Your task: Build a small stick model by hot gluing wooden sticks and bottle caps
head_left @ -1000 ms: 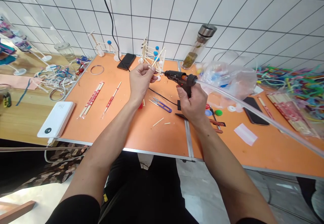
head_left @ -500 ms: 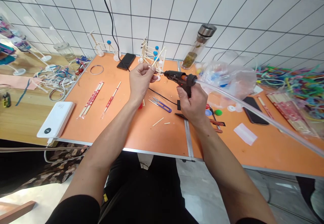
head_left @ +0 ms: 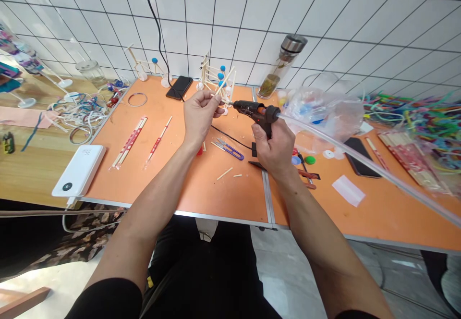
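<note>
My right hand point(head_left: 276, 150) is wrapped round the grip of a black glue gun point(head_left: 250, 109), a long clear glue stick point(head_left: 334, 142) trailing from its rear to the right. The gun's nozzle points left, right beside the fingertips of my left hand point(head_left: 200, 116). Those fingers are pinched on a small frame of pale wooden sticks point(head_left: 226, 81); whether the nozzle touches the wood I cannot tell. Behind the frame stands another stick structure with blue balls point(head_left: 221, 76), partly hidden. Below my hands lie purple-handled thread snips point(head_left: 230, 151) and short cut stick pieces point(head_left: 224, 173).
Wrapped chopsticks point(head_left: 130, 141) and a white power bank point(head_left: 79, 170) lie left. A phone point(head_left: 179, 87) and a glass tea bottle point(head_left: 283, 67) are near the tiled wall. Plastic bags point(head_left: 324, 110), pliers point(head_left: 309, 180) and another phone point(head_left: 362, 157) sit right. A black cord point(head_left: 230, 136) crosses the table.
</note>
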The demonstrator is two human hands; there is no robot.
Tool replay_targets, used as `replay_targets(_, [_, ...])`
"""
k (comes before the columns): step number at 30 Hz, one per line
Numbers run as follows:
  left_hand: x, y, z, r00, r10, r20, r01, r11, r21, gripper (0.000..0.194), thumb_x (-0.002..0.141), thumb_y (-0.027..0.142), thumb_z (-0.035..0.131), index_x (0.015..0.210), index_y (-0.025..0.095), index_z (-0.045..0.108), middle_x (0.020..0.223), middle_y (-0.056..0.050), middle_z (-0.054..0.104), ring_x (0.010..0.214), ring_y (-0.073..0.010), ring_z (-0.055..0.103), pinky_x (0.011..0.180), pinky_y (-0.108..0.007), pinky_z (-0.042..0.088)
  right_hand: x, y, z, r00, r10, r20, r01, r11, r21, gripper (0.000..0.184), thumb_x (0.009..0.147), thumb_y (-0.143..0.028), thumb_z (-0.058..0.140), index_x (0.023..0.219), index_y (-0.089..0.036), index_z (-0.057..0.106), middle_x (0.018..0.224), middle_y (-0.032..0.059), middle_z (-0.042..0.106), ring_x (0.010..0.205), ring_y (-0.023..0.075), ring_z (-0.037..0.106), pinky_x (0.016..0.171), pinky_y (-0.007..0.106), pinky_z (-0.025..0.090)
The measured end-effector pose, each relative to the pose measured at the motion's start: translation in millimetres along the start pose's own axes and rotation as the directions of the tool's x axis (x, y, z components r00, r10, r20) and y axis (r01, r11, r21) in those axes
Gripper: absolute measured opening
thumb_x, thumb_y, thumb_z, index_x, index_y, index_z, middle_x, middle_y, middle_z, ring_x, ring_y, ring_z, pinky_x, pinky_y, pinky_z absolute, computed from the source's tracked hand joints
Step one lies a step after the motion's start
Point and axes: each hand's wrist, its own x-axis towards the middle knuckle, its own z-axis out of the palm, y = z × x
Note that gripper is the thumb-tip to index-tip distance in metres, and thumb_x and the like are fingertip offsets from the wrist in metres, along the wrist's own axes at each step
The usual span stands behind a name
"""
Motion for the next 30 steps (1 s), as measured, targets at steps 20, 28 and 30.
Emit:
replay_targets(20, [0.9, -1.7, -0.5, 1.0, 0.012, 0.018, -0.012, 1.0, 0.007, 0.023, 0.098, 0.038, 0.087, 0.093, 0.022, 0.073, 0.084, -0.002, 0.082, 0.069, -0.0129, 0.08, 0.061, -0.02, 0.063, -0.4, 12.6, 9.4, 0.984, -0.149, -0.096, 0.145, 0.988, -0.049, 0.056, 0.113, -0.07, 0.048, 0.115, -0.02, 0.073, 0.094, 0.0113, 0.075, 0.087, 0.0309, 0.072, 0.077, 0.043, 0.053])
replay_targets(28, [0.9, -0.5, 0.2, 1.0, 0.003, 0.014, -0.003, 1.0, 0.0, 0.022, 0.097, 0.037, 0.088, 0.093, 0.021, 0.073, 0.083, -0.002, 0.082, 0.069, -0.0126, 0.08, 0.06, -0.019, 0.062, -0.1, 11.9, 10.8, 0.966, -0.216, -0.144, 0.203, 0.974, -0.099, 0.052, 0.115, -0.065, 0.049, 0.114, -0.02, 0.074, 0.093, 0.0109, 0.077, 0.085, 0.03, 0.073, 0.072, 0.04, 0.052])
replay_targets(30, [0.8, 0.2, 0.4, 1.0, -0.004, 0.01, 0.004, 1.0, 0.001, 0.023, 0.097, 0.037, 0.088, 0.093, 0.021, 0.072, 0.082, -0.002, 0.082, 0.07, -0.0127, 0.081, 0.06, -0.019, 0.062, -0.1, 12.3, 11.1, 0.965, -0.219, -0.146, 0.206, 0.973, -0.1, 0.052, 0.115, -0.065, 0.049, 0.114, -0.02, 0.074, 0.094, 0.011, 0.077, 0.085, 0.0301, 0.073, 0.072, 0.04, 0.052])
